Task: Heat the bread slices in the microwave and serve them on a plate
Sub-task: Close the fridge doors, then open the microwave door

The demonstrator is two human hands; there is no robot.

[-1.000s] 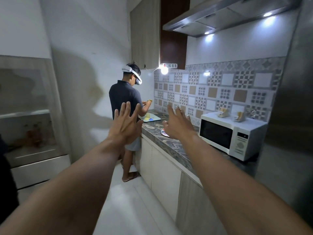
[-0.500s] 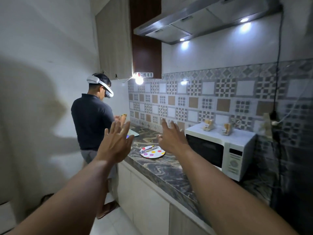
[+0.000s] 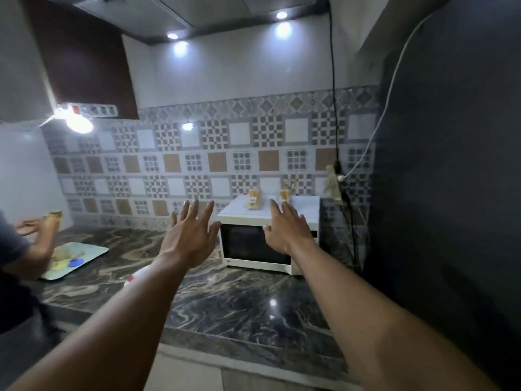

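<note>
Both hands are up and out in front, empty. left hand [image 3: 191,235]: fingers spread, back of the hand to camera, hovering over the countertop [image 3: 239,306] just left of the microwave [image 3: 248,246]. right hand [image 3: 287,230]: also splayed, gripping nothing, in front of the microwave's upper right edge. Can't tell whether it touches the casing or only overlaps it in view.

Bread: two pale items that read as the bread slices [image 3: 253,199] stand on the microwave's white top, near the tiled wall. One is towards the left, the second just behind the right hand's fingertips. Too blurry to say whether they're wrapped or bare.

Microwave: door closed, dark window, nothing visible inside.

Plate: none clearly in view. A white-and-red sliver [image 3: 131,277] pokes out beside the left forearm on the countertop. It could be the plate, but it's mostly hidden.

Progress, my read: basically zero. Bread not picked up, door not opened, nothing heated, nothing plated. Left to do: take the slices off the top, open the door, load, run, unload, plate.

Side note: another person [image 3: 33,246] at the far left edge works over a light tray [image 3: 84,255], holding something small. They're well apart from the microwave and not in the way.
</note>
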